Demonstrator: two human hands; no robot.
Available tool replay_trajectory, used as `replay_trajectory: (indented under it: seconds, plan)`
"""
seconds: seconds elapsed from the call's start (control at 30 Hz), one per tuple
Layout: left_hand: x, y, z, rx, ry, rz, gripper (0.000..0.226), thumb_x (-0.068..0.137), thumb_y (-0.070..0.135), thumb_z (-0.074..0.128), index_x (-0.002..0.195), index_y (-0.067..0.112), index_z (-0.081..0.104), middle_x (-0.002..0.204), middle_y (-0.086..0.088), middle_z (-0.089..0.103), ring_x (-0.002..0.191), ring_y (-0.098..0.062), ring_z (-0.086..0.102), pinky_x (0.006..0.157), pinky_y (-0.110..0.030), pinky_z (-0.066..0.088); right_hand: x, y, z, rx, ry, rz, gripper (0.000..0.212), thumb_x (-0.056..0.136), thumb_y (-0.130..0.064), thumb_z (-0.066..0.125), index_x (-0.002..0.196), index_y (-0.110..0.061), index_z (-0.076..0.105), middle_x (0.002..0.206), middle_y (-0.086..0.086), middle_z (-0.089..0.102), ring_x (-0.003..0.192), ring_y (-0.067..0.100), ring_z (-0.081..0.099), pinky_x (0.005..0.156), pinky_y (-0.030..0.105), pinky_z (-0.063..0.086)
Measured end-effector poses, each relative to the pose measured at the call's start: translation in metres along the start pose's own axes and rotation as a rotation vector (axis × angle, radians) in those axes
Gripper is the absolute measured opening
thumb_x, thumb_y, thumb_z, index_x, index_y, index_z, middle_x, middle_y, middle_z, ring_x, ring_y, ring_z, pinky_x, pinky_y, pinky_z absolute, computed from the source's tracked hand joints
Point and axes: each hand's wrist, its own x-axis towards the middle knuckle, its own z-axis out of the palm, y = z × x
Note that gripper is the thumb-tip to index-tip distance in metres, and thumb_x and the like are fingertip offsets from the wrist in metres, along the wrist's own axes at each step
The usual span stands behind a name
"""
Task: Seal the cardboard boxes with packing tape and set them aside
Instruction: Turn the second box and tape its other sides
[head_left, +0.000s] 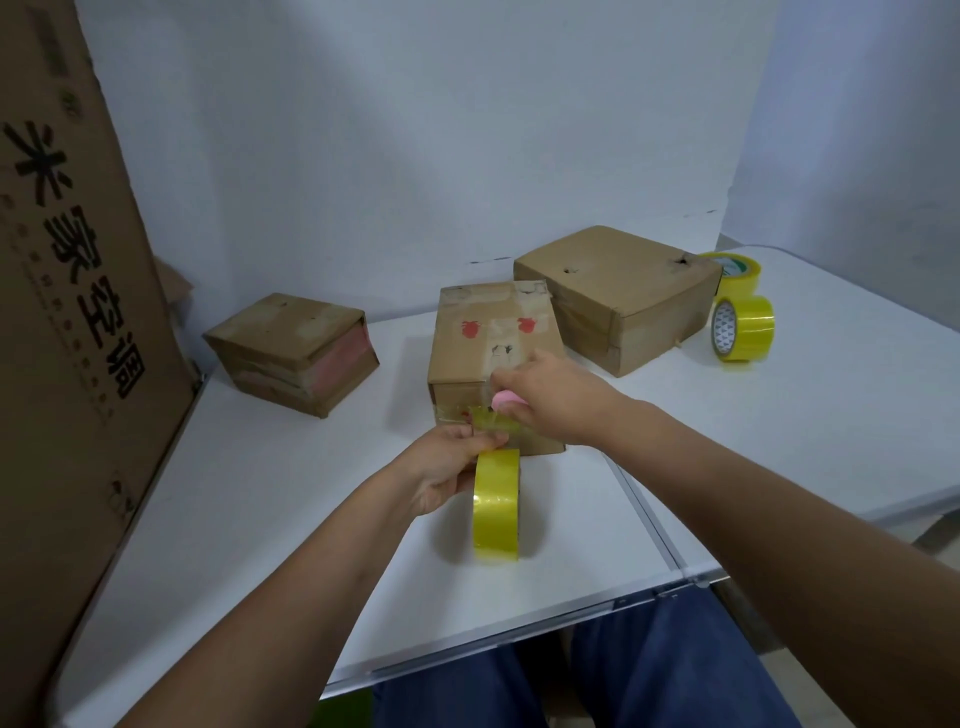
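A small cardboard box (493, 332) with red marks on its top stands at the middle of the white table (260, 493). A yellow tape roll (496, 506) stands on edge just in front of it. A strip of tape runs from the roll up to the box's near face. My left hand (449, 467) grips the roll and the strip at the box's lower front. My right hand (550, 397) holds a small pink object (506, 399) against the tape on the box's near face.
A flat cardboard box (293, 351) lies at the back left and a larger box (618, 293) at the back right. Two more yellow tape rolls (740, 327) stand beside the larger box. A tall printed carton (67, 312) leans along the left side. The table's front edge runs near my lap.
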Motion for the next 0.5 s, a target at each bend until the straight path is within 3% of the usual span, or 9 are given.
replay_trajectory:
  seconds: [0.13, 0.27, 0.37, 0.43, 0.5]
  plan:
    - [0.000, -0.001, -0.001, 0.009, -0.004, 0.007, 0.012, 0.095, 0.014, 0.062, 0.086, 0.010, 0.070, 0.081, -0.006, 0.070, 0.069, -0.013, 0.067, 0.065, -0.023, 0.057, 0.001, -0.002, 0.002, -0.117, -0.014, -0.005, 0.020, 0.102, -0.031, 0.039, 0.108, -0.017, 0.052, 0.090, 0.005, 0.058, 0.092, 0.023, 0.044, 0.076, 0.036, 0.036]
    - [0.000, 0.000, -0.004, 0.015, -0.015, 0.004, 0.012, 0.093, 0.014, 0.064, 0.085, 0.009, 0.069, 0.084, -0.009, 0.069, 0.069, -0.015, 0.067, 0.063, -0.024, 0.057, -0.003, 0.001, -0.001, -0.059, -0.090, 0.034, 0.016, 0.100, -0.024, 0.041, 0.108, -0.016, 0.052, 0.096, 0.009, 0.056, 0.098, 0.023, 0.044, 0.083, 0.039, 0.045]
    - [0.000, 0.001, -0.007, 0.032, 0.000, 0.000, 0.014, 0.093, 0.015, 0.064, 0.080, 0.010, 0.066, 0.085, -0.009, 0.069, 0.067, -0.014, 0.066, 0.061, -0.023, 0.055, -0.010, 0.008, -0.011, -0.001, -0.131, 0.088, 0.008, 0.097, -0.020, 0.040, 0.092, -0.018, 0.046, 0.094, 0.008, 0.050, 0.094, 0.023, 0.048, 0.076, 0.034, 0.046]
    - [0.001, 0.001, -0.006, 0.036, 0.004, -0.004, 0.013, 0.093, 0.015, 0.065, 0.081, 0.010, 0.065, 0.084, -0.008, 0.069, 0.068, -0.013, 0.066, 0.063, -0.022, 0.056, -0.014, 0.014, -0.015, 0.082, -0.018, 0.128, 0.011, 0.098, -0.023, 0.040, 0.088, -0.018, 0.044, 0.085, 0.005, 0.051, 0.083, 0.025, 0.052, 0.067, 0.034, 0.045]
    - [0.002, 0.000, -0.003, 0.041, -0.001, -0.007, 0.012, 0.093, 0.015, 0.065, 0.082, 0.010, 0.066, 0.081, -0.006, 0.070, 0.066, -0.012, 0.066, 0.062, -0.021, 0.056, -0.014, 0.023, -0.014, 0.141, 0.174, 0.186, 0.019, 0.101, -0.030, 0.038, 0.112, -0.017, 0.047, 0.084, 0.005, 0.058, 0.076, 0.028, 0.058, 0.065, 0.038, 0.049]
